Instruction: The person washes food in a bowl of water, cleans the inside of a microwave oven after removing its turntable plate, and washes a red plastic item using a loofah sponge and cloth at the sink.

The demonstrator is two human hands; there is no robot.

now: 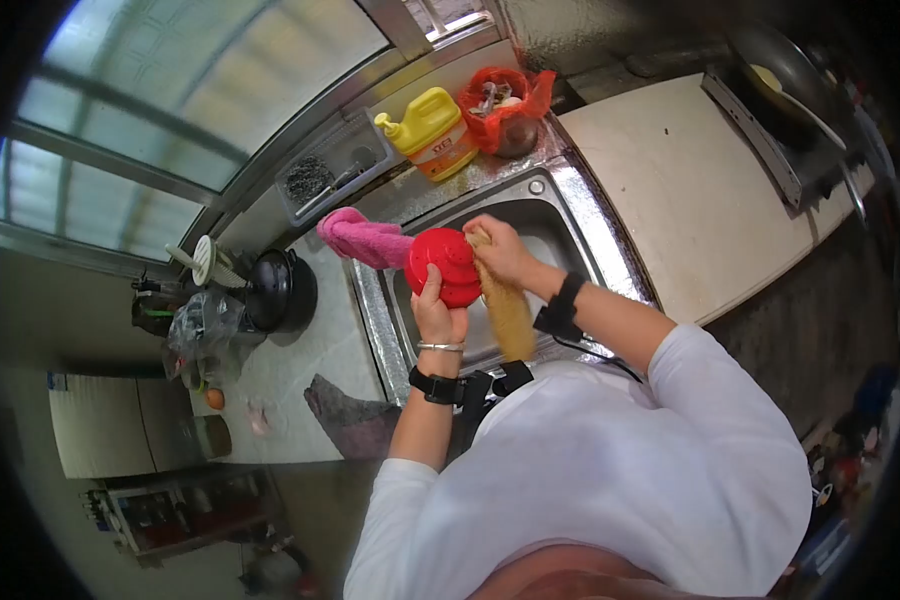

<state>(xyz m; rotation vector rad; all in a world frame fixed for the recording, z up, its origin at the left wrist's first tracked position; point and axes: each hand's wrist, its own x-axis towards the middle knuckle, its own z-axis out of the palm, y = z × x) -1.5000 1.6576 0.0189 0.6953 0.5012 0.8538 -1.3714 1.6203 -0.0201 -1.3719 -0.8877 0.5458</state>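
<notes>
My left hand [440,314] is closed on a round red bowl [444,262] with small dark marks, its thumb lying across the face. The bowl is held up over the steel sink [550,240]. My right hand [505,255] grips a yellow-tan cloth [507,315], which hangs down beside the bowl and touches its right edge. The right fingertips are at the bowl's upper right rim. A pink towel [365,238] lies over the sink's left edge, just left of the bowl.
Behind the sink stand a yellow jug [432,140], a red plastic bag [500,105] and a clear tray with a scouring pad [310,182]. A black pot [280,290] and a dark cloth [348,415] are on the left counter. A wok [785,95] is far right.
</notes>
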